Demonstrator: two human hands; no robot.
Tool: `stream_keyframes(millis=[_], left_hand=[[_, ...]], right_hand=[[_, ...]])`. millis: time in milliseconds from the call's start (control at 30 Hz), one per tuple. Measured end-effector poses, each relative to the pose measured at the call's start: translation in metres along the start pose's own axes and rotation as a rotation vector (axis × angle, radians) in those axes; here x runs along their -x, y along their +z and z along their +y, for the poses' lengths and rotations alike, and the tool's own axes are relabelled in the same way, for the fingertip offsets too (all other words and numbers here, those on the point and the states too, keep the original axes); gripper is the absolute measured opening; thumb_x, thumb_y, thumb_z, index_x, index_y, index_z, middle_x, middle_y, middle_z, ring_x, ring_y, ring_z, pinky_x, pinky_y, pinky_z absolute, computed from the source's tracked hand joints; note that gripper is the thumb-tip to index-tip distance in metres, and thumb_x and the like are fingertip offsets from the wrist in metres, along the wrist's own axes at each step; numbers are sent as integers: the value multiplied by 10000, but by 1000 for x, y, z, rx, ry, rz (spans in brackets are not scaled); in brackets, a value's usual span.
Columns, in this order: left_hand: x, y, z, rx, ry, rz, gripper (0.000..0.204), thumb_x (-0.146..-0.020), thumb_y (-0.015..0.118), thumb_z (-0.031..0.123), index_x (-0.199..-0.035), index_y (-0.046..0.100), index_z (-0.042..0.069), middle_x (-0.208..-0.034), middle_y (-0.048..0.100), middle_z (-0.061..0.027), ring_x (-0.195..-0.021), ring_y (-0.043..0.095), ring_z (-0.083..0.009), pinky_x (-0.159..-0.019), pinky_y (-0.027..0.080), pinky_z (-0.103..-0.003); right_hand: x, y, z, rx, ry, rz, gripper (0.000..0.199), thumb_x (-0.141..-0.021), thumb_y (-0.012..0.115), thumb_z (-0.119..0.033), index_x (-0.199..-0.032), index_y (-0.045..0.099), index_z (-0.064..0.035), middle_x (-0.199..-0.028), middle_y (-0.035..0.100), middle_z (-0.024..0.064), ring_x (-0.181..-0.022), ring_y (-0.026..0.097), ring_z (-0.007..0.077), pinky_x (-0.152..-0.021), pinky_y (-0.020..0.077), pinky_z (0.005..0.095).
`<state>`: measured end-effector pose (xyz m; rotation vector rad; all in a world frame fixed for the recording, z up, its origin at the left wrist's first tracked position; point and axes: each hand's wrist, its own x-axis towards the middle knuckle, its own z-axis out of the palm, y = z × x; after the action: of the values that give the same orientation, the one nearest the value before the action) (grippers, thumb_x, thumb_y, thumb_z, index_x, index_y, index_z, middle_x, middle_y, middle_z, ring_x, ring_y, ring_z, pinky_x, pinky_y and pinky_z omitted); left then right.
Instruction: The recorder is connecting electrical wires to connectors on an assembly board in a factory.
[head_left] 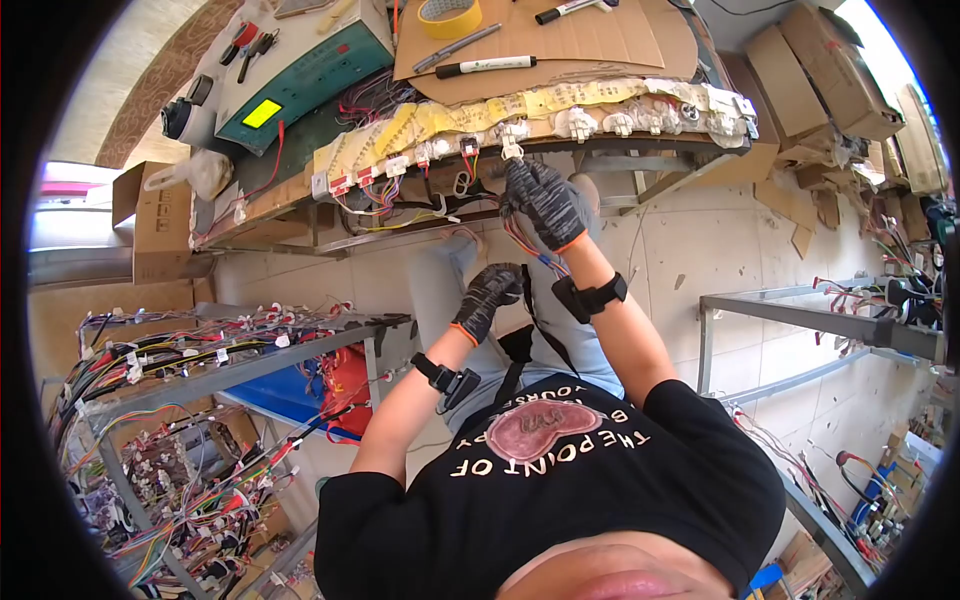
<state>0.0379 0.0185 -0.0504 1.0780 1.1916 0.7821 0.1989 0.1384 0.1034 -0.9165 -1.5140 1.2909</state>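
My right hand [548,208], in a dark grey knit glove with an orange cuff, is closed at the front edge of the workbench. Coloured wires [530,243] hang from its grip toward my lap. Its fingertips are right below a white connector [512,148] on the connector strip [440,122], which is patched with yellowish tape; whether they touch it I cannot tell. Over my lap, my left hand [492,297], gloved alike, has its fingers curled in; anything within them is hidden. Several other plugs with coloured wires [380,197] sit along the strip to the left.
A teal test box [305,90] with a lit yellow-green display stands at the back left. Cardboard [560,45] on the bench carries markers [485,66] and a yellow tape roll [449,16]. Metal racks of wire harnesses [200,345] flank me; cardboard boxes [820,75] stand far right.
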Motion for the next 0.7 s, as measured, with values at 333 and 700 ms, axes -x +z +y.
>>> stream_keyframes(millis=[333,700], left_hand=[[20,53,87,-1101,928,-246,115,-706,569,199,-723,563,85,-706,546,-75,-678,528,-291,-580,437,-408],[-53,120,136,-1562,531,-546,190,-799,481,226,-892,570,86,-804,586,-83,-748,589,-265,-632,462,-399]], right_hand=[[-28,-16,-3,-236,409,162,298,-876,503,-292,-830,666,-47,-592,586,49,-513,503,98,-481,403,266],[190,-101,9,-742,852,-197,494,-842,510,-481,-1008,576,-20,-746,625,50,-518,534,96,-484,416,229]])
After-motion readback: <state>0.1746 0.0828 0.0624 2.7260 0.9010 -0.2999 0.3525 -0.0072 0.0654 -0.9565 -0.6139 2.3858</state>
